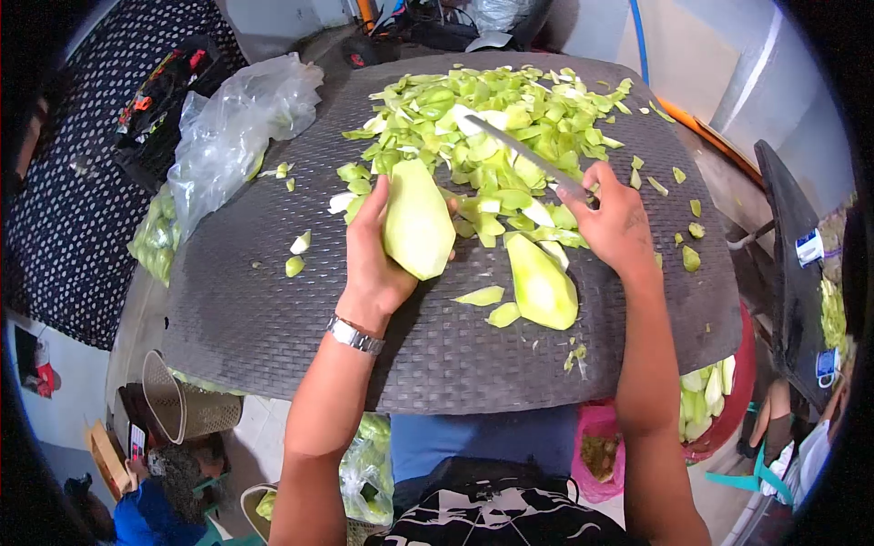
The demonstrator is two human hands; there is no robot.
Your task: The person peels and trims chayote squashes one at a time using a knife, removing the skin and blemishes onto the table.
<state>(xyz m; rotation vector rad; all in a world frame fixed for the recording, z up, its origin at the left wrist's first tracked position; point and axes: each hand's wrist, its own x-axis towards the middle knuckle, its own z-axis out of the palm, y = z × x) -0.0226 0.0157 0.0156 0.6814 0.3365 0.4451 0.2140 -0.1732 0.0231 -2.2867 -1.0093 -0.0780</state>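
Note:
My left hand (378,250), with a metal watch on its wrist, is wrapped round a peeled green papaya (419,223), pale and faceted by cuts. The knife (523,153) is gripped in my right hand (605,218), its blade slanting up and left over a heap of peelings (496,118), apart from the held papaya. Between my hands, nearer me, a second peeled green papaya (543,284) lies on the dark woven-pattern table (273,337). Loose peel pieces (480,296) lie beside it.
A clear plastic bag (241,136) hangs over the table's left edge. Below right stand a red basin (742,382) of pale green pieces and a pink bag (598,455). A basket (196,405) stands lower left. Other people sit at both lower sides.

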